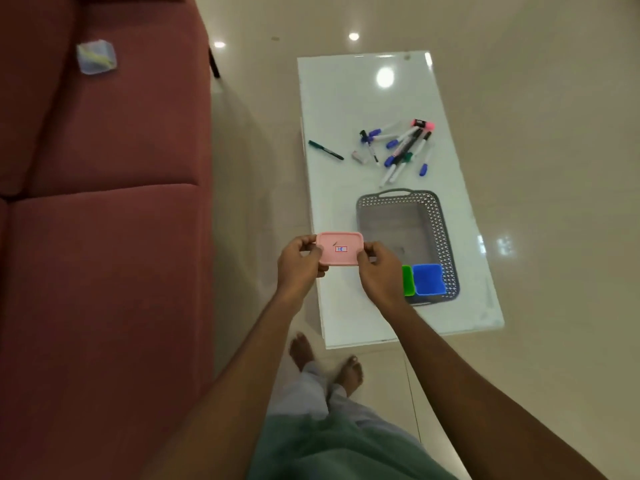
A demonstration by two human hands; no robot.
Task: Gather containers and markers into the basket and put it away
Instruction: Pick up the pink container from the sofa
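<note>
I hold a pink container (340, 248) with a small label between both hands, above the near left edge of the white table (346, 98). My left hand (299, 263) grips its left end and my right hand (379, 268) grips its right end. Just to the right, a grey perforated basket (446, 230) stands on the table with a green container (408, 280) and a blue container (428, 278) inside at its near end. Farther back lies a pile of several markers (403, 147), a single green marker (325, 150) and a small eraser-like piece (359, 156).
A red sofa (104, 237) fills the left side, with a clear plastic container (96, 57) lying on its seat. My bare feet (325, 362) stand on the glossy tiled floor at the table's near end.
</note>
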